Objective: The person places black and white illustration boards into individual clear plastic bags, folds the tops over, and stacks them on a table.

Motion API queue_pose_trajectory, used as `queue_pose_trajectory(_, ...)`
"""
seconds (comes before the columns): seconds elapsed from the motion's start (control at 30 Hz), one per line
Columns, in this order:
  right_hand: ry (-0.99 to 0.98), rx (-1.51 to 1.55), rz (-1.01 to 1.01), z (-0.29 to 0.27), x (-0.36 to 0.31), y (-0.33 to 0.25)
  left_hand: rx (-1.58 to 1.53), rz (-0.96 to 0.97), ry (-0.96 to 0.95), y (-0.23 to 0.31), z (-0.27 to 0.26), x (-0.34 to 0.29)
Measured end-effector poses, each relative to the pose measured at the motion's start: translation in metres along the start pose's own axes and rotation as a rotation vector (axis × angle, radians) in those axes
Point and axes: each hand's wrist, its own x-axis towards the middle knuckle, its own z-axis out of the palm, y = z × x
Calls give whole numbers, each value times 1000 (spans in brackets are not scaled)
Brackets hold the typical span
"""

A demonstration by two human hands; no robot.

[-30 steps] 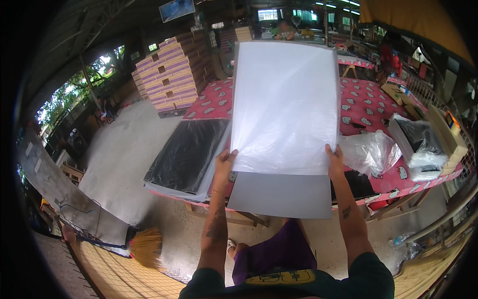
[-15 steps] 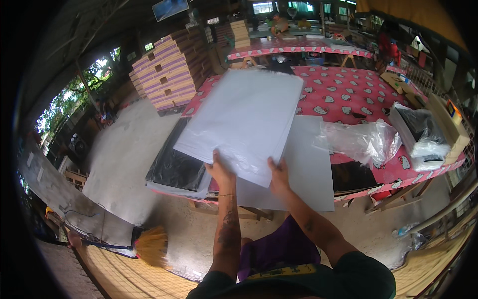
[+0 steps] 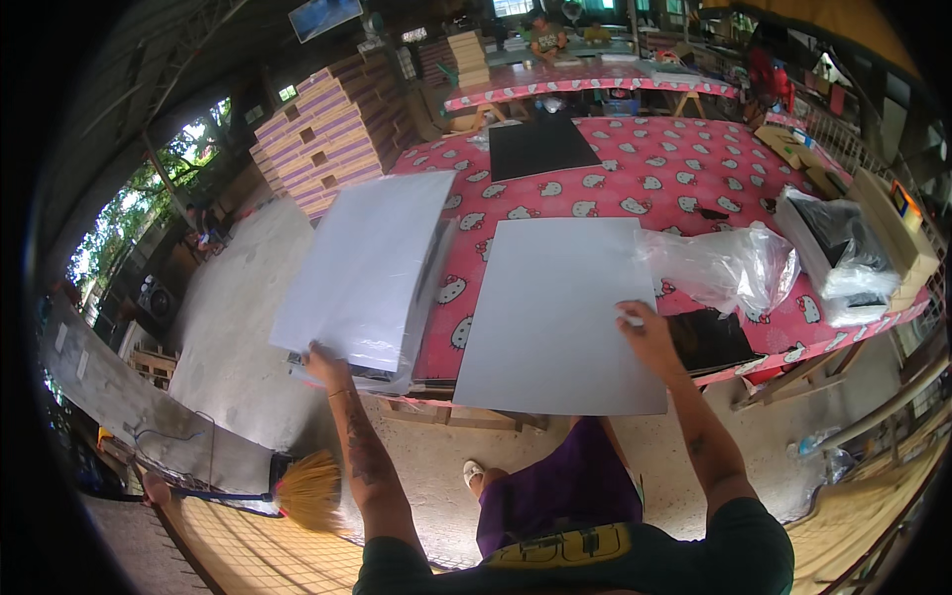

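Note:
A white sheet in clear plastic [image 3: 367, 268] lies slightly askew on the stack at the table's left side. My left hand [image 3: 325, 365] pinches its near left edge. In front of me a plain grey sheet [image 3: 555, 307] lies flat, its near edge sticking out past the table edge. My right hand [image 3: 647, 335] hovers at the right edge of the grey sheet, fingers loosely bent and apart, with nothing in it. Beyond lies a black sheet [image 3: 543, 149] on the pink patterned tablecloth [image 3: 625, 178].
Crumpled clear plastic bags [image 3: 729, 268] lie right of the grey sheet, near a dark sheet [image 3: 709, 339]. Plastic-wrapped items [image 3: 838, 253] and cardboard pieces [image 3: 892, 228] line the right side. Stacked boxes [image 3: 322, 139] stand back left; a broom [image 3: 307, 491] lies low left. Another person [image 3: 547, 40] sits far back.
Both hands held the plastic-wrapped white sheet in the air; it has moved left onto the stack. My right hand has let go and moved right, and the grey and black sheets are uncovered.

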Motion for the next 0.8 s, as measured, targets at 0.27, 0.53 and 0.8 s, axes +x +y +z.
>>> queue_pose_trajectory(0.27,321,-651,-153,-82,45,57,193,87,92,-42,-36,43)
queue_pose_trajectory(0.53,196,-916,160,-95,52,81,410,-170,-146,-33,-63,78)
queue_pose_trajectory(0.8,312,-893,144,-92,54,88,1295,407,7,-5,-65,79)
